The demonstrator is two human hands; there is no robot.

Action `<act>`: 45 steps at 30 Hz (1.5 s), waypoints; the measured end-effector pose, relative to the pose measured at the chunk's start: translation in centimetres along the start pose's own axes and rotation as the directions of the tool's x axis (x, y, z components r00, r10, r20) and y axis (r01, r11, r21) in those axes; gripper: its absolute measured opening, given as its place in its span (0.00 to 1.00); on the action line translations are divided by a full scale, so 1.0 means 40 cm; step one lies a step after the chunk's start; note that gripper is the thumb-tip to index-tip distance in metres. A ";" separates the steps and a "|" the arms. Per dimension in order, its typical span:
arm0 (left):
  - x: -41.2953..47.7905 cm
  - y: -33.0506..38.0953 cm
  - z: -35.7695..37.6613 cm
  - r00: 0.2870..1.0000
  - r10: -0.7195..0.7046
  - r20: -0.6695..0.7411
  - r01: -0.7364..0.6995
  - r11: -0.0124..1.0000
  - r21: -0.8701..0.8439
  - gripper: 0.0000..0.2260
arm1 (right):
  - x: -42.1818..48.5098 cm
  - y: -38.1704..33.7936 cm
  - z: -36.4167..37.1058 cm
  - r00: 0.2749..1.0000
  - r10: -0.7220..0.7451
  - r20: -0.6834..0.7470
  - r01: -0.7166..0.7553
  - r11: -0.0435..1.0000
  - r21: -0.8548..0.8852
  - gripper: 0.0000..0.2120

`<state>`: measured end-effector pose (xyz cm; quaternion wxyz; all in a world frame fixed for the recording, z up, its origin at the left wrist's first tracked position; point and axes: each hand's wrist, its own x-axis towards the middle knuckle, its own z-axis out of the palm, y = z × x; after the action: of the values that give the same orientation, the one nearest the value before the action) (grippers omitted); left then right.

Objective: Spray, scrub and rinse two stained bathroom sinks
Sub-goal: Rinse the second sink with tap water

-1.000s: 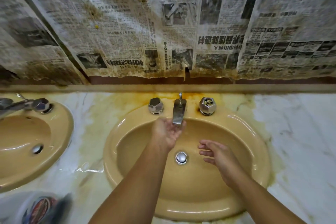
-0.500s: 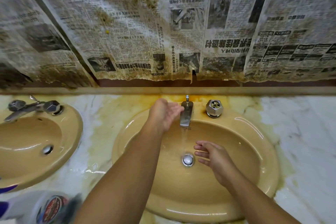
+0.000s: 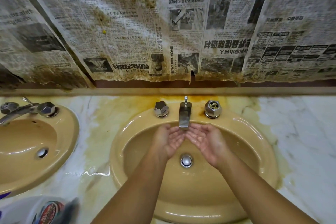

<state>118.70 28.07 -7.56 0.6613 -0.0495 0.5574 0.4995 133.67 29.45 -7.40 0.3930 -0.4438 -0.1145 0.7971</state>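
Mustard-yellow ceramic forms 2 sinks in the head view: the main sink (image 3: pixel 254 132) sits at frame centre and the second sink (image 3: pixel 71 138) at the left edge, both set in a stained marble counter (image 3: pixel 300 132). The left hand (image 3: pixel 170 141) and right hand (image 3: pixel 204 140) are open, cupped palms-up side by side just under the spout (image 3: pixel 184 114), above the drain (image 3: pixel 186 160), gripping nothing. Stained newspaper (image 3: pixel 127 32) covers the wall across the top. A blurred bottle (image 3: pixel 41 209) shows at lower left.
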 end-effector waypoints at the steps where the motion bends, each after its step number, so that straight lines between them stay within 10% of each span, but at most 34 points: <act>1: 0.002 -0.012 0.009 0.999 -0.028 0.016 0.028 0.999 -0.034 0.15 | -0.006 -0.010 -0.015 0.997 -0.061 -0.043 0.056 0.993 -0.108 0.16; 5: 0.010 -0.042 0.027 0.998 -0.044 0.037 0.051 0.977 -0.208 0.14 | -0.015 -0.070 -0.102 0.899 -0.430 -0.081 0.293 0.729 -0.618 0.13; 9: 0.003 -0.081 0.055 0.998 -0.056 -0.003 0.054 0.969 -0.243 0.16 | -0.003 -0.126 -0.210 0.777 -0.600 0.191 0.368 0.188 -0.911 0.12; 14: -0.018 -0.070 0.110 0.994 -0.017 0.106 0.060 0.906 -0.418 0.20 | 0.057 -0.168 -0.354 0.777 -0.319 0.543 0.315 -0.550 -0.773 0.29; 17: -0.009 -0.099 0.090 0.997 -0.053 0.058 0.074 0.889 -0.453 0.21 | 0.068 -0.174 -0.420 0.717 -0.214 0.664 0.299 -0.766 -0.570 0.32; 37: -0.017 -0.128 0.124 1.000 0.011 0.016 -0.001 0.847 -0.532 0.24 | 0.063 -0.158 -0.406 0.640 -0.207 0.740 0.354 -0.775 -0.523 0.30; 45: 0.000 -0.144 0.137 0.998 0.051 -0.025 -0.055 0.799 -0.598 0.21 | 0.088 -0.156 -0.403 0.736 -0.389 0.554 0.085 -0.759 -0.646 0.37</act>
<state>126.60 28.64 -8.33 0.5956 -0.2420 0.3749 0.6679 148.77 33.47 -15.60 0.0375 -0.5200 -0.8533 -0.0093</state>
